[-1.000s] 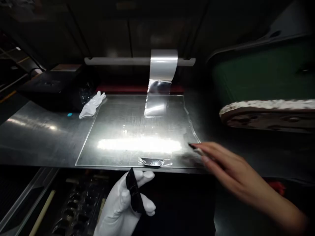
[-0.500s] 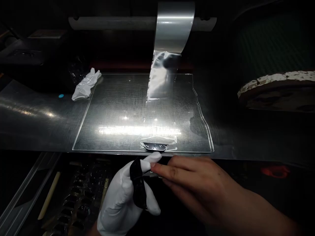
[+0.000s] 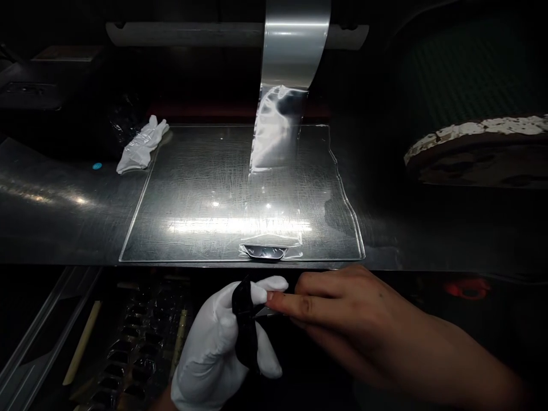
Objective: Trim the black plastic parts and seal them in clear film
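My left hand, in a white glove, grips a glossy dark curved piece upright between thumb and fingers below the table edge. My bare right hand is closed, with its index fingertip against a gloved finger. A thin grey blade sticks out from under its fingers, its tip close to the dark piece; the handle is hidden. Another dark piece lies at the front edge of a scratched clear plate, with clear film around it.
A strip of clear film hangs down onto the plate from a pale bar. A white glove lies left of the plate. Below, a tray holds several dark pieces. A large green spool stands at right.
The view has shifted slightly, so the table appears further left and up. Both hands keep the same hold, and the dark piece in my left hand sits slightly lower and further right.
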Demonstrator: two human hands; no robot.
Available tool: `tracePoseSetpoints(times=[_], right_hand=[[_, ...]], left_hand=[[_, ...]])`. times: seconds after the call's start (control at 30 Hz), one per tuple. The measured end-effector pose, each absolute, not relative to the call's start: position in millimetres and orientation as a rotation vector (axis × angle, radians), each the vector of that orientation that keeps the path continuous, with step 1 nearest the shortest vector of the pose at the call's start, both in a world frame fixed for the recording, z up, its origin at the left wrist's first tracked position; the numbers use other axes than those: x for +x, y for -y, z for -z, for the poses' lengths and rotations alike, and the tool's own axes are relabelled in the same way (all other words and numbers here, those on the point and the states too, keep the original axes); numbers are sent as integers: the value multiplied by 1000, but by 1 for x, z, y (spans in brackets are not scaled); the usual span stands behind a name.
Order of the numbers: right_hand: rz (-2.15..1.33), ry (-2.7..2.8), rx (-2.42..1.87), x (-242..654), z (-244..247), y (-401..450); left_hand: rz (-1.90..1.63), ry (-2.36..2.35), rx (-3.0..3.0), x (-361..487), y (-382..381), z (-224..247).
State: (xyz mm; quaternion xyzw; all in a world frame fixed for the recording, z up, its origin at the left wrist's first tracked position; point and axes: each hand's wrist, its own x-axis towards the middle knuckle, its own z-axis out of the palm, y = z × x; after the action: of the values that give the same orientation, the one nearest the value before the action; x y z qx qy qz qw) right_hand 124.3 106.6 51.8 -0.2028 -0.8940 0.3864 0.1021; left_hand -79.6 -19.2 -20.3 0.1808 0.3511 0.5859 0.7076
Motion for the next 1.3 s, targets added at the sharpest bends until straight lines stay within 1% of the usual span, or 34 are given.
tracePoseSetpoints(times=[0.5, 0.9, 1.3], right_hand=[[-1258, 2699, -616, 131, -47, -105], [-1381, 2591, -612, 140, -41, -98], [-1407, 2538, -644, 143, -30, -89]], left_hand=[[-1251, -728, 325, -74, 26, 23], [-1236, -831, 236, -66, 28, 16], [-1212, -797, 250, -64, 28, 15]])
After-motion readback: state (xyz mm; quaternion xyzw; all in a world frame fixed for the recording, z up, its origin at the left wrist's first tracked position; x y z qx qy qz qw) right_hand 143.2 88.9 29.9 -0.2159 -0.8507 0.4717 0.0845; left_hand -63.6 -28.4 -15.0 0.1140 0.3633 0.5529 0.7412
